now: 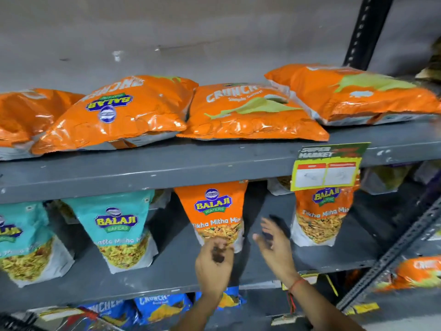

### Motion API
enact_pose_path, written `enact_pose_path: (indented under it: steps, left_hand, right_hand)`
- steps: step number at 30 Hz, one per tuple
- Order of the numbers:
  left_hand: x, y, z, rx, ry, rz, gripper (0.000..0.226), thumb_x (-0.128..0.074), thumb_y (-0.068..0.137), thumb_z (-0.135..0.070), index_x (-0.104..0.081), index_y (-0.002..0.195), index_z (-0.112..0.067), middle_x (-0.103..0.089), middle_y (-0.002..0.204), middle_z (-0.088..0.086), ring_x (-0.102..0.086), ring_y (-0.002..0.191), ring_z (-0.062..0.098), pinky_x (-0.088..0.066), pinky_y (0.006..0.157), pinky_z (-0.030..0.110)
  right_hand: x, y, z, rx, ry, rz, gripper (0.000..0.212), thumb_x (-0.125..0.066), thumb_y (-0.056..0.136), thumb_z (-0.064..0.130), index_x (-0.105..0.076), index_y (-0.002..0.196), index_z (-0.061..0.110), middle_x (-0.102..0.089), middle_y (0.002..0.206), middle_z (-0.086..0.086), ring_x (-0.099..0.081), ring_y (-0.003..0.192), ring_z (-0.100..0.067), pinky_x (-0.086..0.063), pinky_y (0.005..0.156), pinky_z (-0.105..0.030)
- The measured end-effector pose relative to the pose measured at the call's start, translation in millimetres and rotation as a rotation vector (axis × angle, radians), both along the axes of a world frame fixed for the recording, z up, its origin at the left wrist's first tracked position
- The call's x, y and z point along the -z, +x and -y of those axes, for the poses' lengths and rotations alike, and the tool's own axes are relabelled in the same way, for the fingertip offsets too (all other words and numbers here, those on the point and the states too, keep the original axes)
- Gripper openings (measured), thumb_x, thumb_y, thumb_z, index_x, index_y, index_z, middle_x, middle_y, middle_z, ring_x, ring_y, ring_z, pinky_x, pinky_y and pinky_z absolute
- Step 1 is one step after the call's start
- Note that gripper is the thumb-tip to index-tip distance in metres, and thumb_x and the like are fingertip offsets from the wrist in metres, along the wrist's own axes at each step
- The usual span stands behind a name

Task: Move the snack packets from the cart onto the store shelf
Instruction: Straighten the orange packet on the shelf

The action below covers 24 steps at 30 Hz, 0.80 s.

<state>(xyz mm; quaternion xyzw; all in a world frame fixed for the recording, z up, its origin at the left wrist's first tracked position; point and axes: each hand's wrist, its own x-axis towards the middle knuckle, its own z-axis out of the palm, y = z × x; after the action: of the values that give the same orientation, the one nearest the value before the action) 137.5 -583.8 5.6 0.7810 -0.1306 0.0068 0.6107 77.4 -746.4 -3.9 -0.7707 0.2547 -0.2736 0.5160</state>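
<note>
- Reaching at the middle shelf (167, 271), both hands sit low-centre, in front of an upright orange pack (216, 211).
- Left hand (213, 263): fingers curled in, tips bunched at the pack's bottom edge; blurred, so can't tell if it's gripping or just touching.
- Right hand (276, 249): fingers spread wide, palm turned left, holding nothing, just right of the pack, not touching it.
- Second orange pack (323, 216) stands further right; teal packs (117, 225) to the left.
- Top shelf (167, 168): four orange bags (248, 115) lying flat in a row.
</note>
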Motion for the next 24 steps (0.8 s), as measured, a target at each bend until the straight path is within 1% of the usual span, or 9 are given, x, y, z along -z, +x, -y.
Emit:
enact_pose_path:
  steps: [3, 5, 7, 9, 11, 12, 14, 19, 24]
  left_hand:
    - [-6.5, -15.6, 49.9, 0.221, 0.012, -0.012, 0.018, -0.073, 0.073, -0.027, -0.065, 0.087, -0.035, -0.066, 0.067, -0.006, -0.066, 0.067, 0.008, -0.052, 0.058, 0.014]
    - [-6.5, -20.0, 82.9, 0.358, 0.066, -0.052, 0.029, -0.076, 0.074, -0.022, -0.066, 0.100, -0.032, -0.068, 0.075, -0.008, -0.067, 0.073, 0.002, -0.052, 0.067, 0.010]
    - [-5.6, -22.3, 111.3, 0.489, 0.130, -0.160, 0.042, -0.075, 0.076, -0.016, -0.063, 0.116, -0.017, -0.069, 0.091, -0.002, -0.069, 0.081, 0.009, -0.057, 0.083, 0.024]
    - [-5.0, -22.6, 134.5, 0.554, 0.180, -0.221, 0.050, -0.075, 0.077, -0.013, -0.057, 0.124, -0.012, -0.068, 0.106, 0.008, -0.070, 0.089, 0.022, -0.055, 0.091, 0.037]
    - [-4.5, -24.5, 151.1, 0.566, 0.207, -0.245, 0.052, -0.076, 0.075, -0.016, -0.056, 0.123, -0.014, -0.068, 0.109, 0.006, -0.069, 0.091, 0.019, -0.054, 0.087, 0.032]
    - [-3.9, -26.1, 156.7, 0.558, 0.208, -0.246, 0.049, -0.077, 0.075, -0.019, -0.058, 0.120, -0.016, -0.069, 0.107, 0.004, -0.068, 0.090, 0.017, -0.053, 0.083, 0.029]
    - [-0.5, -29.2, 165.5, 0.516, 0.184, -0.244, 0.039, -0.076, 0.075, -0.019, -0.064, 0.113, -0.016, -0.075, 0.102, 0.006, -0.070, 0.091, 0.017, -0.054, 0.079, 0.028]
    - [7.9, -33.0, 174.9, 0.433, 0.132, -0.247, 0.033, -0.074, 0.075, -0.014, -0.069, 0.108, -0.016, -0.077, 0.097, 0.008, -0.071, 0.088, 0.014, -0.056, 0.082, 0.030]
    - [12.6, -37.4, 173.1, 0.441, 0.089, -0.275, 0.038, -0.075, 0.074, -0.013, -0.067, 0.111, -0.017, -0.075, 0.104, 0.010, -0.070, 0.095, 0.016, -0.055, 0.091, 0.039]
  right_hand:
    - [-11.7, -34.2, 29.9, 0.415, -0.029, 0.271, 0.027, -0.061, 0.089, 0.015, -0.058, 0.109, 0.033, -0.064, 0.107, -0.005, -0.061, 0.094, -0.014, -0.046, 0.069, -0.004]
    - [-14.4, -59.7, 55.7, 0.584, -0.012, 0.380, 0.022, -0.054, 0.092, 0.011, -0.055, 0.111, 0.022, -0.060, 0.108, -0.010, -0.058, 0.092, -0.009, -0.043, 0.069, -0.001]
    - [-9.9, -84.9, 82.5, 0.662, 0.024, 0.381, 0.023, -0.048, 0.093, 0.011, -0.050, 0.115, 0.015, -0.054, 0.108, -0.006, -0.055, 0.089, 0.001, -0.041, 0.074, -0.002]
    - [-0.9, -103.1, 110.2, 0.592, 0.181, 0.273, 0.033, -0.047, 0.094, 0.005, -0.045, 0.125, 0.016, -0.051, 0.113, -0.006, -0.054, 0.101, -0.010, -0.044, 0.088, -0.015]
    - [7.4, -111.6, 130.4, 0.381, 0.333, 0.108, 0.047, -0.048, 0.094, 0.001, -0.037, 0.139, 0.011, -0.048, 0.132, -0.008, -0.048, 0.119, -0.026, -0.040, 0.104, -0.041]
    - [10.2, -112.0, 136.1, 0.284, 0.348, 0.037, 0.051, -0.050, 0.093, 0.002, -0.036, 0.141, 0.012, -0.046, 0.138, -0.007, -0.046, 0.126, -0.029, -0.038, 0.108, -0.046]
    - [13.6, -109.8, 140.1, 0.178, 0.303, -0.056, 0.051, -0.056, 0.091, 0.005, -0.041, 0.139, 0.018, -0.050, 0.141, -0.005, -0.048, 0.129, -0.025, -0.039, 0.108, -0.044]
    - [14.1, -110.5, 142.4, 0.184, 0.331, -0.120, 0.055, -0.060, 0.090, 0.013, -0.040, 0.139, 0.028, -0.054, 0.132, 0.002, -0.051, 0.121, -0.020, -0.041, 0.106, -0.043]
    - [12.1, -111.1, 139.8, 0.217, 0.310, -0.070, 0.049, -0.058, 0.089, 0.003, -0.045, 0.124, 0.035, -0.057, 0.125, 0.000, -0.053, 0.115, -0.018, -0.041, 0.099, -0.037]
